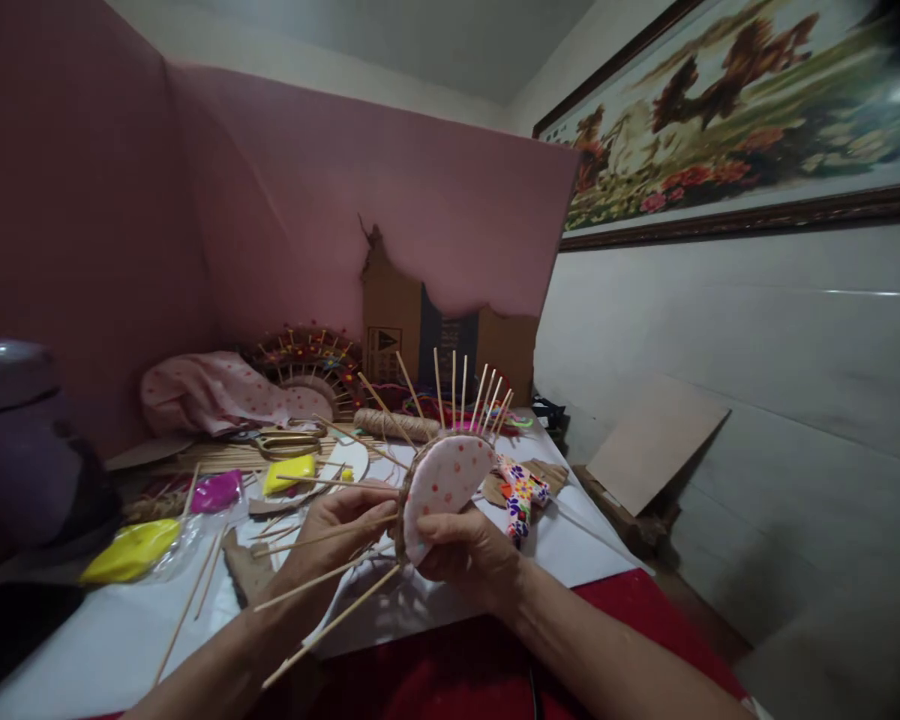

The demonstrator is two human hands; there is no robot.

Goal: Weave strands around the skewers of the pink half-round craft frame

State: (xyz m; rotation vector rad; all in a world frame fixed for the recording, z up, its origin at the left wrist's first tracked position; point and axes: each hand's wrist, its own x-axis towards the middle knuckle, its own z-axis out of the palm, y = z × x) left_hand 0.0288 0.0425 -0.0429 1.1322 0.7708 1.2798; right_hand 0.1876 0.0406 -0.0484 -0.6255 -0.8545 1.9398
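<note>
We see the person's two bare hands raised above a white table [585, 545], with a fabric-covered disc [444, 482] held between them. The disc is pale with red dots and stands nearly upright, facing the camera, well above the tabletop. Thin wooden skewers [454, 385] stick out of its rim like spokes, fanning upward at the top and down to the left below.

The right hand [471, 552] grips the disc's lower edge, with its fingers curled under and its thumb pressed on the fabric face. The left hand [341, 530] closes in a pinch at the disc's left rim, where the lower skewers go in. We cannot tell whether thumb and fingertips press on one skewer or on the rim itself.

Just behind the disc lies a spool of twine [396, 424]. To its right a brightly patterned piece [523, 495] rests on the table. Farther left we find brass-coloured scissors [291, 441], a small yellow packet [289, 472], a magenta packet [217, 490] and a larger yellow packet [130, 551], with loose skewers scattered among them. Dotted pink cloth [199, 390] is heaped beside a woven fan-shaped piece [307, 362]. Behind these stand a cardboard box [397, 320] and a pink backdrop [330, 190]. A framed painting [742, 110] hangs on the right wall, and a cardboard sheet [656, 440] leans below it.
</note>
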